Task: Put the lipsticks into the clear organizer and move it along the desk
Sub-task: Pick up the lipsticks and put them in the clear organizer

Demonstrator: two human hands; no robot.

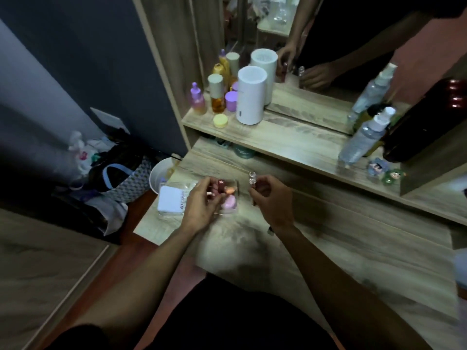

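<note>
The clear organizer (233, 184) sits on the wooden desk (328, 238) near its left end, holding a pink puff (230, 202) and an orange sponge (229, 190). My left hand (202, 202) hovers over the organizer, fingers closed on a dark red lipstick (221, 185) held upright above it. To the right, my right hand (271, 198) grips a clear-capped lipstick (252, 179), also upright, beside the organizer's right wall. Much of the organizer is hidden by my left hand.
A white square box (171, 198) lies left of the organizer at the desk's left edge. On the raised shelf stand a white cylinder (251, 94), several small bottles (217, 97), a yellow jar (220, 121) and spray bottles (364, 137). A mirror (328, 46) stands behind.
</note>
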